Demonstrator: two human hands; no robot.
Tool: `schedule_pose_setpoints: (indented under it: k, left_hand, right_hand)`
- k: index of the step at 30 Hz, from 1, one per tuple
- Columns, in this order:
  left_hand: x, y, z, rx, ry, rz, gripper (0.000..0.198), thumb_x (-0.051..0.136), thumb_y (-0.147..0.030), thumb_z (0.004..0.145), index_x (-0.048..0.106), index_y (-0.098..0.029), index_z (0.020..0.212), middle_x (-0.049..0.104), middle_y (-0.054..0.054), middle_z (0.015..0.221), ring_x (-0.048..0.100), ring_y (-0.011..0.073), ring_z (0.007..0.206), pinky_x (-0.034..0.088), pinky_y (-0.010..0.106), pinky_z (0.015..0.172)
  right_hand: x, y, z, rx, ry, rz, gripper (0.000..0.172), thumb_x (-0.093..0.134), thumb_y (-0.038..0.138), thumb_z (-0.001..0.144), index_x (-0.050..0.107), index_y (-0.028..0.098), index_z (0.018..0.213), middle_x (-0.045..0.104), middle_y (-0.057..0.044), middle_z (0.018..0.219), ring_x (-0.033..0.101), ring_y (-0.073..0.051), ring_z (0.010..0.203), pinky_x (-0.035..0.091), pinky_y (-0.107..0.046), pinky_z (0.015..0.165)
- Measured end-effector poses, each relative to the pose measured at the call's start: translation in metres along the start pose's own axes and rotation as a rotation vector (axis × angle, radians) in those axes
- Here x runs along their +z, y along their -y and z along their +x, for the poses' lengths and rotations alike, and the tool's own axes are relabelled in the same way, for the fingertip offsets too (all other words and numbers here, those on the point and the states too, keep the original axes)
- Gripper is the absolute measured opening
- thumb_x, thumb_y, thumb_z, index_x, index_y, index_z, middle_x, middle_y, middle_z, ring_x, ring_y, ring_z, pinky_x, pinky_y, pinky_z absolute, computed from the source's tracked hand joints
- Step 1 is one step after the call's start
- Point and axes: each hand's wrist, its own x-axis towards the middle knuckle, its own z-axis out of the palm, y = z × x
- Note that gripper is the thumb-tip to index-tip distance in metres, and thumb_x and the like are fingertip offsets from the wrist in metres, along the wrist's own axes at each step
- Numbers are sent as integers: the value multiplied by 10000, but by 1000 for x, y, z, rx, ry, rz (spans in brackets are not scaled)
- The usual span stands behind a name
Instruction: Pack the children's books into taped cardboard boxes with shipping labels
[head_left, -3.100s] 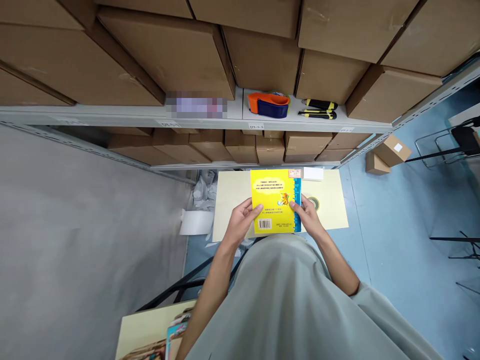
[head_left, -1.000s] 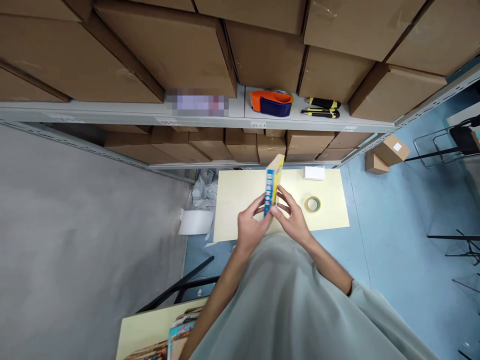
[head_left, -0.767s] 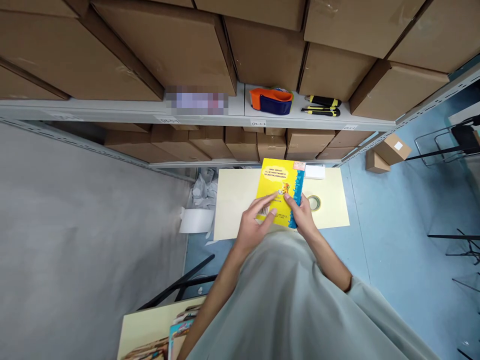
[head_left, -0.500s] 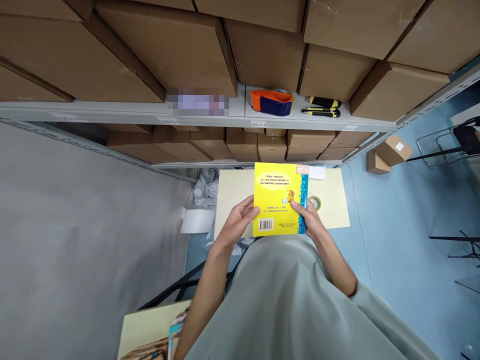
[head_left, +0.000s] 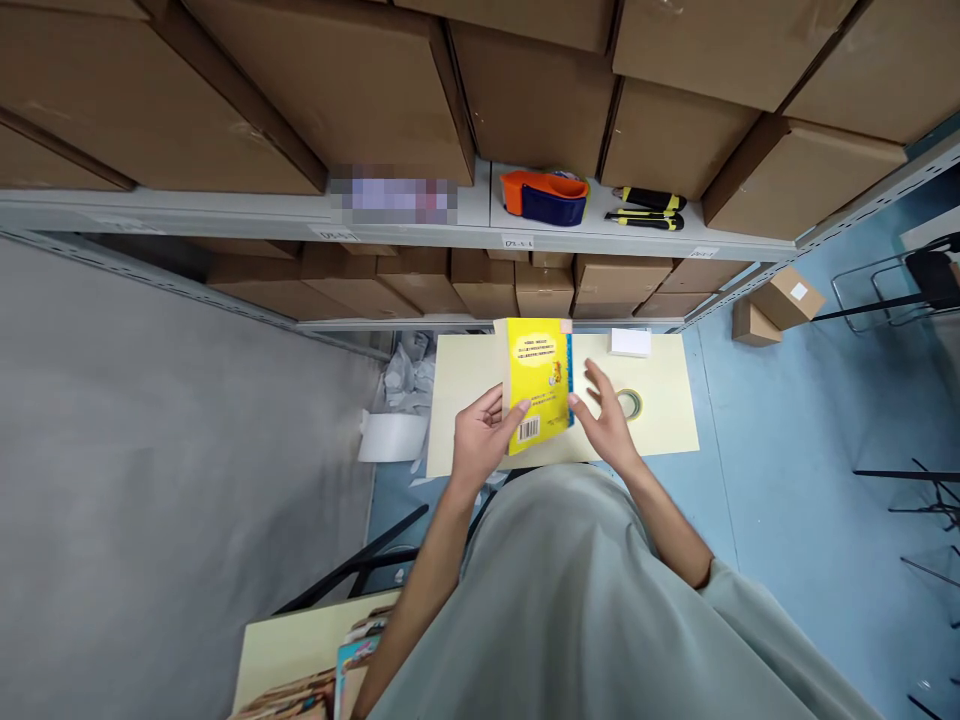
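A yellow paperback book (head_left: pixel 538 375) with a blue spine edge and a barcode is held over the cream table (head_left: pixel 457 400), its back cover up and turned at an angle. My left hand (head_left: pixel 484 432) grips its left side, thumb on the cover and fingers behind. My right hand (head_left: pixel 606 420) is at the book's right edge with fingers spread, the thumb close to the spine; whether it touches cannot be told. Just right of that hand lies a roll of tape (head_left: pixel 630 404). A small white box (head_left: pixel 630 343) sits behind it on the table.
Metal shelving (head_left: pixel 450 235) packed with cardboard boxes (head_left: pixel 540 100) spans the back. On its ledge lie an orange and blue tape dispenser (head_left: pixel 545 197) and box cutters (head_left: pixel 646 208). Crumpled paper (head_left: pixel 409 375) and a white roll (head_left: pixel 391 438) are left of the table. Books (head_left: pixel 360 650) lie lower left.
The book has turned, its right edge swinging away, so it looks narrower. My right hand has let go of its cover and spread its fingers; my left hand has shifted slightly right.
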Motion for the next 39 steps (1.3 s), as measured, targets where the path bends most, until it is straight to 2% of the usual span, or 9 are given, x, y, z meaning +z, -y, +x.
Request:
schedule_pose_setpoints:
  k: [4,9,12,16,19,22,30,34,39]
  left_hand:
    - [15,23,1,99,-81,185,555,831,-488,853,773,-248,1351,806,46,1314,772,349,1216,594,526,1141]
    - [15,49,-4,172,27,306,441,800,-349,841,807,-321,1281,736,34,1455,692,344,1358,522,529,1224]
    - [-10,60,4,185,30,310,341,750,-404,900,819,-296,1216,731,73,1458,635,321,1427,450,530,1284]
    - [-64,81,31,24,-227,222,628,838,-530,819,721,-226,1355,658,166,1535,589,361,1466,475,547,1243]
    - [-104,98,54,-166,-158,55,787,885,-632,719,705,-169,1329,748,205,1366,683,374,1341,535,537,1170]
    - [-133,114,78,-194,-119,9,803,954,-611,606,733,-172,1241,786,189,1280,709,366,1293,548,516,1153]
    - [-184,165,173,-266,-326,41,572,930,-340,627,744,-135,1128,810,182,1218,720,341,1269,555,493,1143]
    - [-203,192,206,-321,-388,78,475,798,-196,676,741,-115,1141,815,170,1220,736,307,1232,560,448,1122]
    - [-215,213,216,-296,-362,156,438,733,-197,747,753,-97,1172,833,146,1133,753,293,1182,566,427,1114]
  right_hand:
    - [29,-15,-3,74,156,56,782,827,599,859,564,302,1533,588,-117,1604,611,-304,1437,549,-485,1167]
    - [53,-41,8,98,-13,30,529,795,616,858,686,240,1214,775,-98,1269,730,-277,1173,617,-444,1055]
    - [54,-52,17,171,-38,92,523,766,675,849,662,242,1122,798,-92,1222,760,-277,1112,644,-429,993]
    - [57,-57,27,304,98,179,599,804,716,810,628,262,1160,817,-80,1222,801,-301,1068,683,-439,891]
    - [68,-65,44,345,171,192,603,813,705,819,624,265,1186,817,-79,1245,809,-307,1070,687,-456,891]
    - [88,-87,77,405,209,132,595,843,672,799,620,261,1168,813,-88,1265,812,-304,1068,683,-456,896]
    - [155,-189,187,463,178,-290,297,788,333,858,639,203,1079,817,-122,1175,785,-258,985,632,-384,875]
    - [174,-226,207,429,229,-501,175,696,205,891,684,197,1065,814,-106,1160,755,-248,1000,599,-362,894]
    - [180,-246,208,423,211,-544,250,677,180,894,734,189,1137,808,-100,1178,747,-257,1040,594,-367,938]
